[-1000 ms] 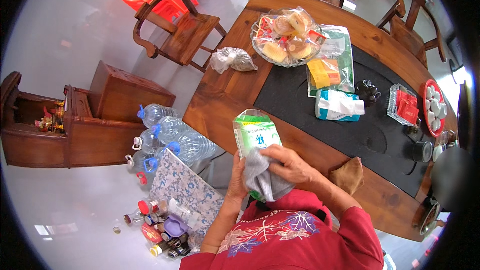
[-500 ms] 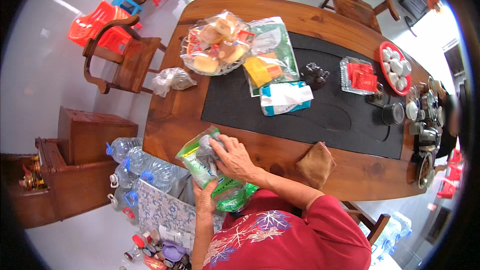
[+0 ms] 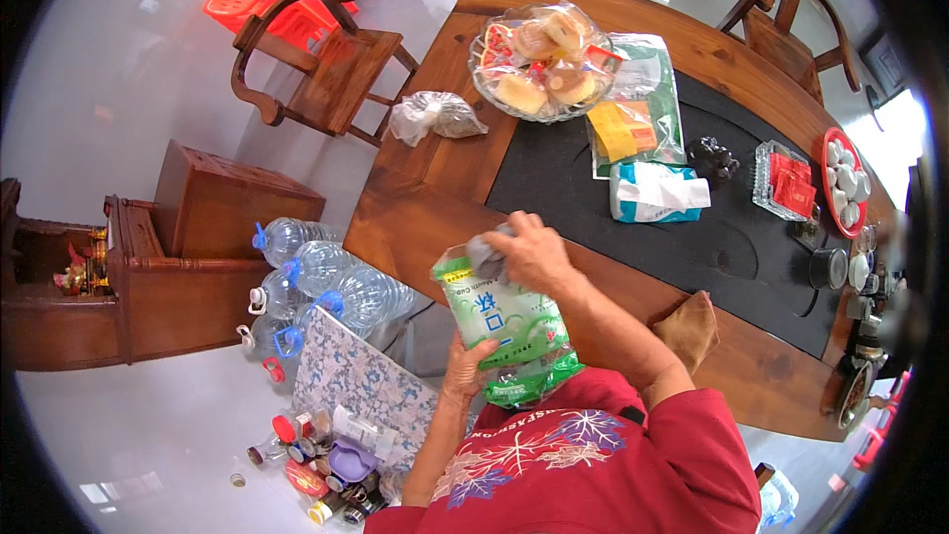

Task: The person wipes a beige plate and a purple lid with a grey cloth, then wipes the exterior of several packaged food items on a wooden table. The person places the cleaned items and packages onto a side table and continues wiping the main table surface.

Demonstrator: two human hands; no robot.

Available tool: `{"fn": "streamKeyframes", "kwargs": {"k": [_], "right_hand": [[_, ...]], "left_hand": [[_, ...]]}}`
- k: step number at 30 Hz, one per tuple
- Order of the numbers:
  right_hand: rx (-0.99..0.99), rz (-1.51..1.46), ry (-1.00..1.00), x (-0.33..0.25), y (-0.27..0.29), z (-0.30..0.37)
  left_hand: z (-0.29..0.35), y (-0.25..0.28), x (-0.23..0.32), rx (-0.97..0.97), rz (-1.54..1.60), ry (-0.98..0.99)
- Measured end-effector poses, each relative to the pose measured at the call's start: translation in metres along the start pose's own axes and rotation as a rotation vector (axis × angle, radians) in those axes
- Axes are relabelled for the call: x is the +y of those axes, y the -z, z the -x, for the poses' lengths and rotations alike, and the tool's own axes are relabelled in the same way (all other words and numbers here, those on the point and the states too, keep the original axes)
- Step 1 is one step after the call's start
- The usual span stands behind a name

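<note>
A green and white plastic packet [image 3: 507, 321] with clear parts is held in front of my red shirt, near the table's front left edge. My left hand [image 3: 468, 366] grips its lower left side, thumb across the front. At the packet's upper end my right hand [image 3: 537, 255] closes its fingers on a grey cloth [image 3: 486, 257], which lies against the packet's top. A brown cloth [image 3: 689, 333] rests on the table edge, right of my right forearm.
The wooden table [image 3: 415, 183] carries a glass bowl [image 3: 514, 111] of wrapped buns, a knotted plastic bag [image 3: 435, 119], a tissue pack [image 3: 657, 194] and a red tray [image 3: 852, 183] of white cups. Large water bottles [image 3: 366, 292] stand left of it, near jars [image 3: 306, 435] on the floor.
The view has swung left, so the scene sits further right. My right hand and the grey cloth have slid to the packet's upper end, baring more of its front. My left hand still holds the packet.
</note>
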State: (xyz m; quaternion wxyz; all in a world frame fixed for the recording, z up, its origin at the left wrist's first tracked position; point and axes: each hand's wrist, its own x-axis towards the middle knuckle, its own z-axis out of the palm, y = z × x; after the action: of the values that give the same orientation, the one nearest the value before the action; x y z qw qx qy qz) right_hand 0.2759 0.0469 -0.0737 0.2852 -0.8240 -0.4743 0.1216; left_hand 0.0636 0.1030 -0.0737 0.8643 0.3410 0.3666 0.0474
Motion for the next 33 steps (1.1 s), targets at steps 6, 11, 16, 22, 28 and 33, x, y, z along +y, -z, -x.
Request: {"fn": "streamKeyframes", "kwargs": {"k": [6,11,16,22,28,33], "right_hand": [[0.081,-0.096,-0.341,0.043,0.008,0.038],[0.293,-0.363,-0.227,0.017,-0.023,0.033],[0.126,-0.216,0.016,-0.054,-0.006,0.055],[-0.177,-0.708,0.273,-0.040,0.022,0.059],[0.220,-0.916,-0.429,0.030,0.038,0.046],[0.110,-0.860,-0.365,0.019,0.019,0.051]], "left_hand": [[-0.010,0.010,-0.004,-0.111,0.151,-0.050],[-0.016,0.006,0.002,-0.085,0.231,-0.052],[-0.023,0.010,0.014,-0.050,0.260,-0.041],[-0.045,0.052,-0.014,-0.002,0.274,-0.048],[-0.032,0.013,0.019,-0.141,0.328,0.002],[-0.036,0.014,0.015,-0.134,0.254,-0.058]]}}
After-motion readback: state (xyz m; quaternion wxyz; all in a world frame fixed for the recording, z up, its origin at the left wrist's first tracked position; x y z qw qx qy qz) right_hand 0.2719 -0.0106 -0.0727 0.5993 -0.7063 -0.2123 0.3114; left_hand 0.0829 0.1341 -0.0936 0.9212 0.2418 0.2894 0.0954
